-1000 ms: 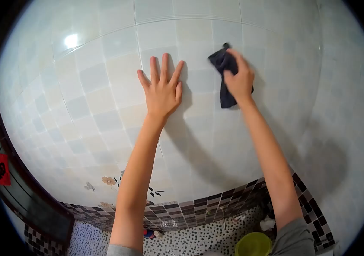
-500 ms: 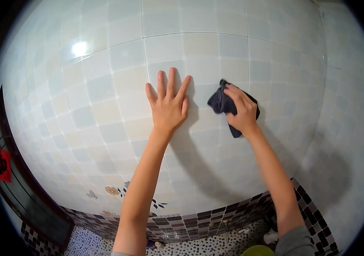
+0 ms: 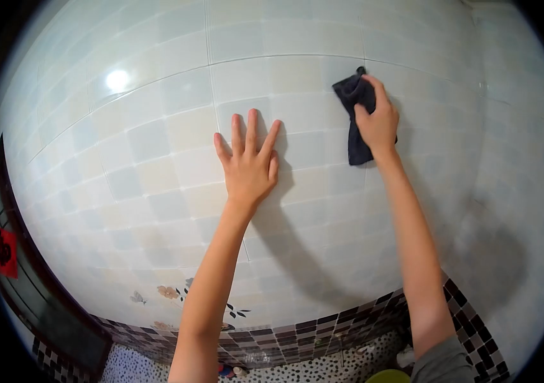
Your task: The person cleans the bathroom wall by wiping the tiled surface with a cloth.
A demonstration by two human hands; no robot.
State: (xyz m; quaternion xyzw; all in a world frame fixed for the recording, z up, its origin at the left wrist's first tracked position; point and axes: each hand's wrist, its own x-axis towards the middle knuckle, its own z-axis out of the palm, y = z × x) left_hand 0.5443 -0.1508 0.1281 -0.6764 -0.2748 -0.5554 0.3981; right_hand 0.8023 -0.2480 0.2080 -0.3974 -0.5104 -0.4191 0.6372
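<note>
My left hand (image 3: 248, 169) lies flat on the tiled wall (image 3: 176, 153), its fingers spread and nothing in it. Up and to the right of it, my right hand (image 3: 379, 120) presses a dark, bunched cloth (image 3: 357, 96) against the pale tiles. The cloth's upper part sticks out to the left of the fingers, and a fold of it hangs below the thumb. Part of it is hidden beneath the palm.
A dark-framed door (image 3: 49, 319) with a red paper sign (image 3: 4, 251) stands at the left. Dark mosaic tiles (image 3: 272, 341) run along the wall's foot, above a speckled floor (image 3: 135, 364). A green rounded object (image 3: 388, 376) shows at the bottom. Another wall (image 3: 521, 191) meets this one at the right.
My right hand has moved the cloth upward and a little to the right across the tiles. My left hand stays flat at the same place on the wall; the view has shifted slightly.
</note>
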